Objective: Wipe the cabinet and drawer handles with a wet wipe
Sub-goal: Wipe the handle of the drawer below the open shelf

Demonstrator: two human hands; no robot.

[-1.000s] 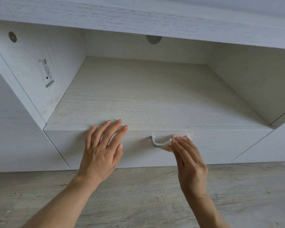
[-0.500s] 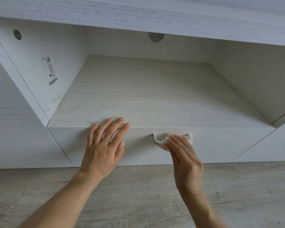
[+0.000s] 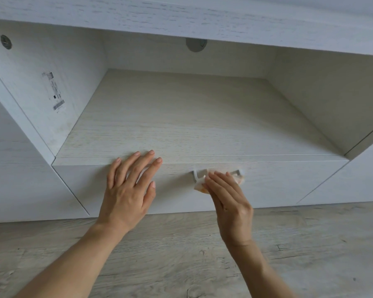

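The right hand (image 3: pixel 232 206) presses a crumpled wet wipe (image 3: pixel 200 186) with flat fingers onto the drawer handle (image 3: pixel 218 174), mid drawer front (image 3: pixel 267 186). The left hand (image 3: pixel 127 190) lies open and spread on that front, holding nothing. Above, an open shelf (image 3: pixel 181 121) (a barcode sticker (image 3: pixel 56 92) on its left wall, print unreadable); wooden floor (image 3: pixel 181 254) below.

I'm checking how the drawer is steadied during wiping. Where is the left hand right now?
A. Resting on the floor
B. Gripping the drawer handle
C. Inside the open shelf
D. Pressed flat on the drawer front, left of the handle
D: the left hand lies with fingers spread on the drawer front, while the right hand presses the wet wipe on the handle.
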